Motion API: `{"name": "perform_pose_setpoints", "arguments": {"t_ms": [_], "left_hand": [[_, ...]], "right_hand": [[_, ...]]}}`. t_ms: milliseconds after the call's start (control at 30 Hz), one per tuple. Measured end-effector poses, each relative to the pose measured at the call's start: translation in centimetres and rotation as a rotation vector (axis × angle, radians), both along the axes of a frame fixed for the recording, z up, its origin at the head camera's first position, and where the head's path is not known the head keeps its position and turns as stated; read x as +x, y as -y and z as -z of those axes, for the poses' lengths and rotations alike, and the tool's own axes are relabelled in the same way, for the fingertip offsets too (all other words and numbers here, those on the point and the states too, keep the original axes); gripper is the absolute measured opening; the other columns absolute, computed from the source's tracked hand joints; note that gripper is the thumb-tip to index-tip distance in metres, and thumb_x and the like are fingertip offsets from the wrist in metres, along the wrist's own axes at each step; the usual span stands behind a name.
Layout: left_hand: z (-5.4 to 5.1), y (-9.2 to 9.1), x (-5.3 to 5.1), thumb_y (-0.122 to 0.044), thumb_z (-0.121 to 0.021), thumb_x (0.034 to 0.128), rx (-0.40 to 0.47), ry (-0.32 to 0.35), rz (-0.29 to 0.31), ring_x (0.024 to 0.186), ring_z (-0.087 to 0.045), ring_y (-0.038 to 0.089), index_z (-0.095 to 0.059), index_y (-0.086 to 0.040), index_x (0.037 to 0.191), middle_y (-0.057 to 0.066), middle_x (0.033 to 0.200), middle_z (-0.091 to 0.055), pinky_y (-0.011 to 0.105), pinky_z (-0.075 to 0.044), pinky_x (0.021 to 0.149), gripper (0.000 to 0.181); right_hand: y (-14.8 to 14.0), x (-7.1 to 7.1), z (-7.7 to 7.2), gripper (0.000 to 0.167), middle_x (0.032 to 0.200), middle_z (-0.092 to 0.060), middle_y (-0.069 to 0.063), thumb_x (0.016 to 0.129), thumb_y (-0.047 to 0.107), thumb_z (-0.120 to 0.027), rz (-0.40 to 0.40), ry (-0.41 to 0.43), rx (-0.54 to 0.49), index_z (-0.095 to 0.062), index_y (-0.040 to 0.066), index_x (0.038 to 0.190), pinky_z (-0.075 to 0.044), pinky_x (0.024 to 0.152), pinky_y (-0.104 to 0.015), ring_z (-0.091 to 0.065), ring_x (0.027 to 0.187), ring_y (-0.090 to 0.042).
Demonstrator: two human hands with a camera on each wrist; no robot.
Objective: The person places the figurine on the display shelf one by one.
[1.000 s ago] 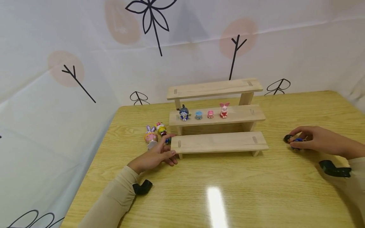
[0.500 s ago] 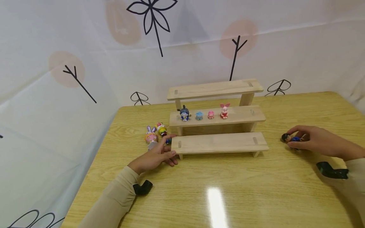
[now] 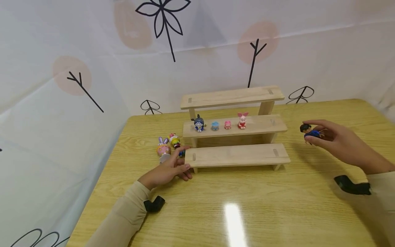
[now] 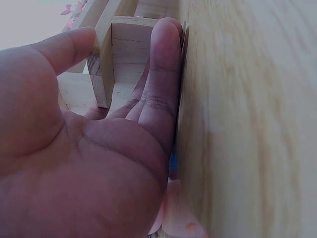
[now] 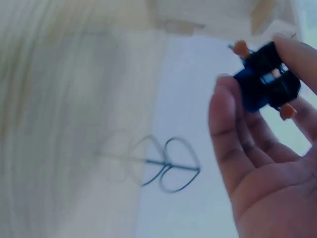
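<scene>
In the head view my right hand [image 3: 345,145] pinches a small dark-haired figure in blue [image 3: 312,134] between thumb and fingers, above the table right of the stepped wooden shelf [image 3: 237,155]. The right wrist view shows the dark blue figure [image 5: 255,82] at the fingertips of that hand [image 5: 267,173]. My left hand [image 3: 165,172] grips the left end of the lowest step; up close, thumb and fingers of this hand [image 4: 94,158] lie around the wood [image 4: 101,74]. On the middle step sit a dark-capped figure [image 3: 199,124], a tiny blue one [image 3: 215,125], a tiny pink one [image 3: 227,125] and a pink-eared one [image 3: 242,121].
A rabbit-eared figure [image 3: 163,148] and a yellow figure [image 3: 174,140] lie on the table [image 3: 191,212] left of the shelf, with a partly hidden blue item [image 3: 182,153] beside my left fingers. A patterned white cloth [image 3: 210,68] hangs behind.
My right hand has lifted the blue-clad figure off the table and moved it up and slightly left, towards the shelf. My left hand has stayed at the lowest step's end.
</scene>
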State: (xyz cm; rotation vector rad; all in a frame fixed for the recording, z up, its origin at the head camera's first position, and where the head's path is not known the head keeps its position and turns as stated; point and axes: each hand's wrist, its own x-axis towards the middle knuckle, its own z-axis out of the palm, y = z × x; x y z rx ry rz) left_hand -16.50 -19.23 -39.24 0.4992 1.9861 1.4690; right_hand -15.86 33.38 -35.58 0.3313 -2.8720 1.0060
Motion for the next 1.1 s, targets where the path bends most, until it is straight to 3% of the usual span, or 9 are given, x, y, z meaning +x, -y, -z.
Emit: {"name": "perform_pose_setpoints", "arguments": {"t_ms": [133,233,300,567,633,867,1100], "left_hand": [[0.1,0.0,0.1,-0.031,-0.052,0.1056,-0.009,-0.006,-0.007,0.097,-0.07,0.025,-0.005,-0.029,0.16,0.02,0.112,-0.063,0.038,-0.06,0.087,0.072],[0.1,0.1,0.1,-0.03,-0.052,0.1058,-0.009,-0.003,-0.01,0.097,-0.07,0.026,-0.006,-0.031,0.159,0.021,0.112,-0.063,0.039,-0.06,0.087,0.07],[0.1,0.1,0.2,-0.03,-0.052,0.1058,-0.008,0.003,-0.013,0.097,-0.07,0.026,-0.007,-0.032,0.159,0.02,0.111,-0.064,0.039,-0.06,0.087,0.069],[-0.1,-0.1,0.2,-0.028,-0.05,0.1066,-0.002,-0.011,-0.004,0.098,-0.07,0.026,-0.008,-0.033,0.158,0.022,0.113,-0.063,0.038,-0.06,0.087,0.067],[-0.1,0.0,0.2,-0.028,-0.049,0.1068,-0.002,-0.011,-0.004,0.098,-0.07,0.026,-0.008,-0.032,0.158,0.023,0.113,-0.063,0.038,-0.06,0.087,0.066],[0.0,0.0,0.2,-0.028,-0.05,0.1067,-0.005,-0.013,-0.005,0.097,-0.07,0.026,-0.006,-0.031,0.159,0.022,0.113,-0.064,0.038,-0.06,0.087,0.068],[-0.1,-0.1,0.2,-0.026,-0.05,0.1066,-0.009,-0.003,-0.016,0.097,-0.071,0.026,-0.007,-0.032,0.159,0.02,0.112,-0.064,0.039,-0.06,0.087,0.068]], "right_hand": [[1.8,0.4,-1.2,0.054,0.105,-0.062,0.01,0.096,0.019,-0.069,0.022,-0.066,-0.075,-0.048,0.017,0.146,-0.043,0.061,-0.007,-0.053,0.086,0.023],[3.5,0.6,-2.1,0.052,0.095,-0.06,0.022,0.094,0.016,-0.072,0.027,-0.13,-0.132,-0.052,0.018,0.142,-0.043,0.06,-0.008,-0.057,0.083,0.019],[4.6,0.7,-2.5,0.051,0.094,-0.06,0.023,0.093,0.015,-0.073,0.031,-0.169,-0.155,-0.054,0.019,0.14,-0.042,0.059,-0.011,-0.059,0.08,0.016],[8.0,-0.7,-2.6,0.055,0.092,-0.059,0.025,0.089,0.013,-0.078,0.03,-0.262,-0.197,-0.056,0.019,0.138,-0.042,0.074,0.001,-0.056,0.082,0.011],[8.7,-1.2,-2.4,0.056,0.094,-0.06,0.021,0.088,0.013,-0.078,0.028,-0.289,-0.202,-0.055,0.017,0.138,-0.042,0.074,0.0,-0.055,0.082,0.01],[10.5,-2.5,-1.8,0.058,0.101,-0.066,-0.016,0.087,0.006,-0.078,-0.01,-0.41,-0.219,-0.052,0.009,0.138,-0.041,0.069,-0.004,-0.051,0.079,0.007],[11.6,-3.1,-1.4,0.057,0.098,-0.069,-0.018,0.086,0.006,-0.079,-0.009,-0.44,-0.18,-0.051,0.007,0.136,-0.041,0.062,-0.006,-0.05,0.074,0.005]]}}
